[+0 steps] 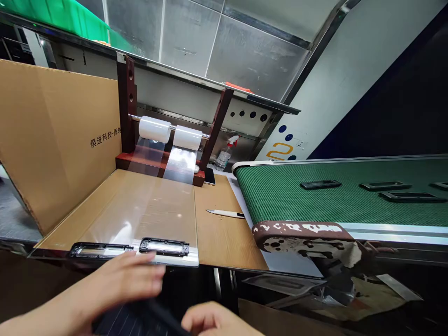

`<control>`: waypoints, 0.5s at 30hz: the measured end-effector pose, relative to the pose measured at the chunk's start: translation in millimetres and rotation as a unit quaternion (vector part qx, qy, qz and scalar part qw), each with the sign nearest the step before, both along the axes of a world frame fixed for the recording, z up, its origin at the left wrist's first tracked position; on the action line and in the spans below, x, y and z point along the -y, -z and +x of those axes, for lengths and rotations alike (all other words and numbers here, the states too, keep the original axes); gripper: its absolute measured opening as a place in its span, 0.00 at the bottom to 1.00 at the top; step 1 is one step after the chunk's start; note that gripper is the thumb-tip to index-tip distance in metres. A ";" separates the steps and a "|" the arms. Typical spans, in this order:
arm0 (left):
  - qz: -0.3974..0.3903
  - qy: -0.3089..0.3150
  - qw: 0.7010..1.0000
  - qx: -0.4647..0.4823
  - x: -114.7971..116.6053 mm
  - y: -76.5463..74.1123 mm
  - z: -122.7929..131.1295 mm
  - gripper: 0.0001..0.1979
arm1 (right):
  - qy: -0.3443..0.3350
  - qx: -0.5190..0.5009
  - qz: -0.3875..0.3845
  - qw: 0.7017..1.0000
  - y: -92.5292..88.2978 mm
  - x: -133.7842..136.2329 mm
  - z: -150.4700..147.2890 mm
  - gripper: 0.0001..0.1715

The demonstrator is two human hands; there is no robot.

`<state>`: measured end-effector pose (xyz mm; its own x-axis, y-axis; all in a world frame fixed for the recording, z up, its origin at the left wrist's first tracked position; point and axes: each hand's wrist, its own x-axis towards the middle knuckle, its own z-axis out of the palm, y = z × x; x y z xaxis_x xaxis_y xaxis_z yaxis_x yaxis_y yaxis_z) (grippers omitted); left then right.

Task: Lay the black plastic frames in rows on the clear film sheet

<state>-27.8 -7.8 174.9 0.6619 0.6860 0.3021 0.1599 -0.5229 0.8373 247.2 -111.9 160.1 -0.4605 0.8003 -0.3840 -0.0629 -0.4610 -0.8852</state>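
Note:
My left hand [128,278] is at the front edge of the work surface with its fingers stretched out, just below two black plastic frames. The left black frame [101,250] and the right black frame [164,247] lie side by side on the clear film [168,205], near its front edge. Lower down, my right hand [217,319] has its fingers curled at the end of a dark, elongated part [164,318]. Motion blur smears this part, so its exact kind cannot be made out. It passes below my left palm.
Two film rolls [154,129] hang on a wooden stand at the back. A white craft knife [226,213] lies on the cardboard [224,242]. To the right, a green conveyor belt [336,210] carries several black frames. A spray bottle [224,156] stands behind; a cardboard panel [59,135] rises left.

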 end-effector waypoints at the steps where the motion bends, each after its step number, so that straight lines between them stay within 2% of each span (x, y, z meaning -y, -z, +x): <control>1: -0.087 -0.042 0.995 0.024 -13.4 -4.1 10.4 0.37 | 0.049 0.014 0.032 0.998 -5.2 -4.6 2.7 0.27; 2: -0.207 -0.048 0.976 0.050 -29.3 -5.8 21.4 0.49 | 0.105 0.049 0.081 0.990 -10.8 -10.6 5.5 0.25; 3: -0.241 -0.067 0.966 0.066 -46.7 -5.4 32.5 0.53 | 0.162 0.105 0.144 0.971 -16.0 -17.7 8.5 0.23; 6: -0.324 -0.112 0.936 0.085 -94.6 3.1 60.6 0.48 | 0.267 0.286 0.318 0.863 -23.4 -40.4 18.0 0.17; 7: -0.345 -0.116 0.928 0.086 -105.6 5.8 66.9 0.44 | 0.283 0.316 0.350 0.835 -22.8 -46.7 20.9 0.17; 8: -0.363 -0.118 0.920 0.086 -113.3 7.4 71.3 0.40 | 0.289 0.329 0.369 0.820 -21.0 -51.8 23.6 0.17; 11: -0.411 -0.097 0.903 0.076 -120.2 5.5 74.4 0.34 | 0.288 0.339 0.398 0.802 -11.8 -60.3 29.6 0.17; 15: -0.465 -0.058 0.882 0.043 -113.9 -2.1 67.4 0.31 | 0.249 0.365 0.420 0.792 1.0 -67.6 31.7 0.19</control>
<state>39.6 106.2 176.9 0.5738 0.7245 -0.3819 0.0820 0.4131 0.9070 278.9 -44.3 159.1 0.0926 0.9275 0.3621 0.6192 0.2311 -0.7505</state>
